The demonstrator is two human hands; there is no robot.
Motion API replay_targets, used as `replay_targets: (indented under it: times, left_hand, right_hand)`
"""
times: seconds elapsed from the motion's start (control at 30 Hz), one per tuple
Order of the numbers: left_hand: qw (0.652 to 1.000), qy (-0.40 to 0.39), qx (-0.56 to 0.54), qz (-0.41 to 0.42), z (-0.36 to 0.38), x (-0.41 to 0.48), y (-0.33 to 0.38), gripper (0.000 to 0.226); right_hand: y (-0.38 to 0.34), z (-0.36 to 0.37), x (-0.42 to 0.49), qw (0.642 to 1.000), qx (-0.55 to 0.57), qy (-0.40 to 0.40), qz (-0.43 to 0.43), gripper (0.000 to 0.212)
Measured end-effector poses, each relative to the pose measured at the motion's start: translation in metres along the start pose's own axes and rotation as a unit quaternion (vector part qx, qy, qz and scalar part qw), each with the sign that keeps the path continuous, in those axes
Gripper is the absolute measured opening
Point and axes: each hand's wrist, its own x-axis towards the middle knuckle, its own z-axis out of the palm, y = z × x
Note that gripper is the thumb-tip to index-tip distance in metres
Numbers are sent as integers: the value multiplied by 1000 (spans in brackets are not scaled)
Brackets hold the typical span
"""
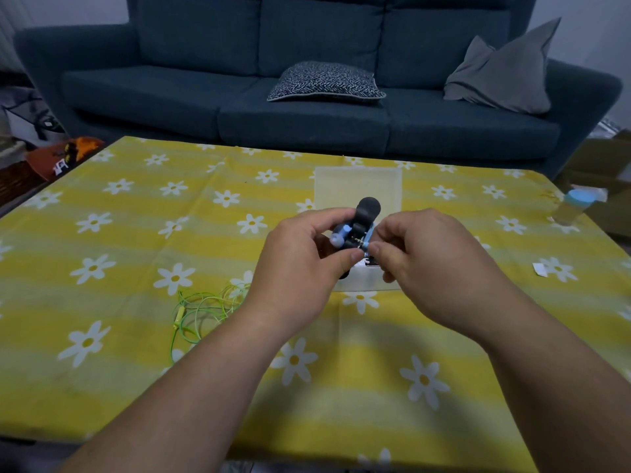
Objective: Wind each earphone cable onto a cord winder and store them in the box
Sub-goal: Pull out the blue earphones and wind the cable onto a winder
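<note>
My left hand (304,264) grips a black cord winder (365,216) with a light blue earphone cable wound on it; blue earbuds (341,235) stick out at its left side. My right hand (420,264) pinches the blue cable's plug end (364,246) against the winder. Both hands hover just above a translucent white box (362,278), whose open lid (358,186) lies flat behind it. A loose green earphone cable (201,305) lies tangled on the tablecloth to the left of my left wrist.
The table (136,268) wears a yellow cloth with white daisies. A clear jar with a blue lid (575,206) stands at the right edge, a small white scrap (540,269) near it. A dark blue sofa (307,97) with cushions sits behind the table.
</note>
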Motion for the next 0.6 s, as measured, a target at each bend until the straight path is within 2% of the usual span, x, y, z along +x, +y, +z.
replay_targets:
  times: [0.1,0.17,0.33,0.43,0.6]
  left_hand:
    - [999,-9,38,13,0,1,-1,44]
    - [1000,-15,4,9,-1,2,2,41]
    - [997,-16,-74,-7,-4,2,4,42]
    - [997,-15,-78,-1,-5,3,5,43]
    - [998,-9,-67,-2,-3,2,7,43]
  right_hand:
    - [2,0,0,1000,27,-2,4,24]
    - [5,2,2,993,118,11,14,23]
    - [14,10,5,938,344,32,38,18]
    - [17,13,5,905,421,12,60,23]
    - [17,15,4,868,488,-29,83,14]
